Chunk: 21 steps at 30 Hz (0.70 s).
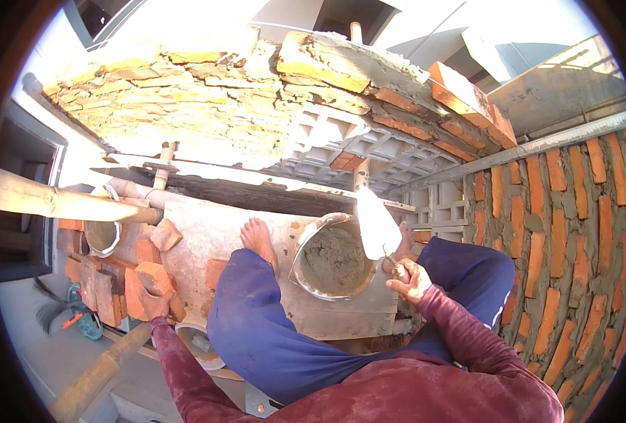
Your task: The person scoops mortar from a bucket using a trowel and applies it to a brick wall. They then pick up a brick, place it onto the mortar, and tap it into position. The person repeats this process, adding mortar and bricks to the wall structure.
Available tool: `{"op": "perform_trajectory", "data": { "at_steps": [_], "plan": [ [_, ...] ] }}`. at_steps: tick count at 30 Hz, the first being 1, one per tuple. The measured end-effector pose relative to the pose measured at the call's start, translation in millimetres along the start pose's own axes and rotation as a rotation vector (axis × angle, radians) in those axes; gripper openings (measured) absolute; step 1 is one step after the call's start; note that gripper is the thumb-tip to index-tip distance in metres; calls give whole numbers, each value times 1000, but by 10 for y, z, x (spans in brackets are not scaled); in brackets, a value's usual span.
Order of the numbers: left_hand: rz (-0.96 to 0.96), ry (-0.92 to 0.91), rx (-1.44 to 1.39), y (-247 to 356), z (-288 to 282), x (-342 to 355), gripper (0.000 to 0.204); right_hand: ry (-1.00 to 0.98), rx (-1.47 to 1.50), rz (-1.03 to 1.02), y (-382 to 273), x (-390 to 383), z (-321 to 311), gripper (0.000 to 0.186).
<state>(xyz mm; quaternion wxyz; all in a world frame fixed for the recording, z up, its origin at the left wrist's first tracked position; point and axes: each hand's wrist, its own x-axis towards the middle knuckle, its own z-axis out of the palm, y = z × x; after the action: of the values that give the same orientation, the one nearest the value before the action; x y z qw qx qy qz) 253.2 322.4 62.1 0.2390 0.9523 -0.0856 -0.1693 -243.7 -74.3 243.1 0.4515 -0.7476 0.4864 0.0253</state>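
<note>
The handle of a trowel (pixel 375 224) is clamped in the curled fingers of the right hand (pixel 411 282), and its sunlit blade is seen at the right edge of a bucket (pixel 329 295). Grey mortar (pixel 332 259) is held in the bucket, which is set on a board (pixel 355 323) between the bare feet (pixel 258 241). An orange brick (pixel 153 278) beside stacked bricks (pixel 106 296) is apparently touched by the left hand (pixel 158 304); whether its fingers are closed around the brick cannot be told.
</note>
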Motion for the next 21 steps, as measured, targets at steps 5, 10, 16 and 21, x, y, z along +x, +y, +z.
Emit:
{"op": "perform_trajectory", "data": {
  "at_steps": [5, 10, 16, 21],
  "plan": [
    [250, -391, -890, 1993, -745, -173, 72, -105, 957, -121, -194, 55, 20, 31],
    [390, -1020, -1328, 3280, -868, -737, 71, -221, 1235, -243, -643, 5, -165, 39],
    [248, -1309, -1626, 3963, 194, -2246, 82, -504, 1541, -291, -516, -306, -499, 35],
    [321, -1403, -1572, 3902, 903, -2602, 91, -221, 1330, -277, -225, -657, -709, 27]
  ]
}}
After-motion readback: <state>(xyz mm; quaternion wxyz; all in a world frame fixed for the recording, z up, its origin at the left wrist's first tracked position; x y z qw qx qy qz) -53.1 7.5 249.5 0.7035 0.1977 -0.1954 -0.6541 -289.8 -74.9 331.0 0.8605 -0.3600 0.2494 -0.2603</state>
